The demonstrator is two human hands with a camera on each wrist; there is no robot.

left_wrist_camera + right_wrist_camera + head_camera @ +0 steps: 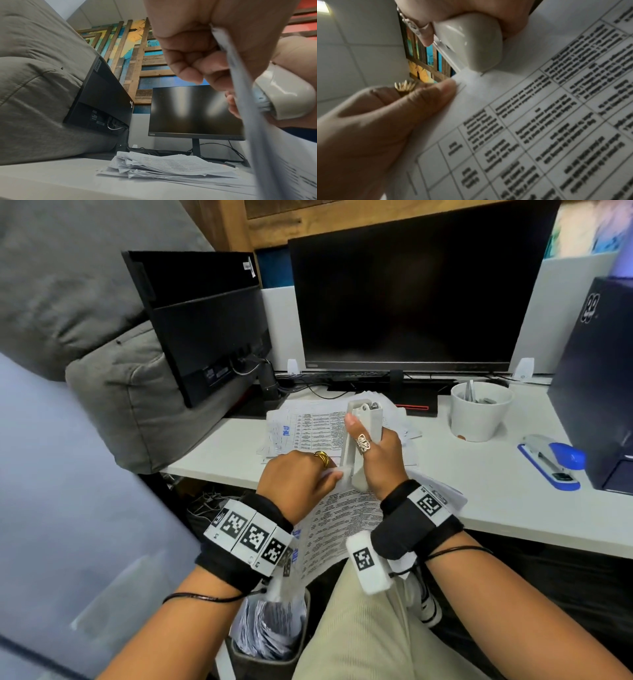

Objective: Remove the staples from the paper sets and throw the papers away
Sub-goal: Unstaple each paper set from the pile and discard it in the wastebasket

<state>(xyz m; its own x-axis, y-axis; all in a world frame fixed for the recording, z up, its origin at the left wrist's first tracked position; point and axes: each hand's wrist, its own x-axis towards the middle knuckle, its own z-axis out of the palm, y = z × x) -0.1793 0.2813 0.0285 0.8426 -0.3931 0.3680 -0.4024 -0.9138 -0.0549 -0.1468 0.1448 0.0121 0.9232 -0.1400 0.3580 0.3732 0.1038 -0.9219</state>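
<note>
As left hand (297, 478) pinches paper set (530, 121), right hand (383, 462) grips staple remover (363, 436)

I've got a stapled paper set (339, 518) of printed tables hanging off the desk edge over my lap, its top corner stuck in the nose of a beige staple remover (359, 446) standing upright. More sets sit in a messy pile (308, 429) behind, and the bin (270, 635) below holds papers.

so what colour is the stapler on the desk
Blue and grey stapler, clearest in the head view.
</note>
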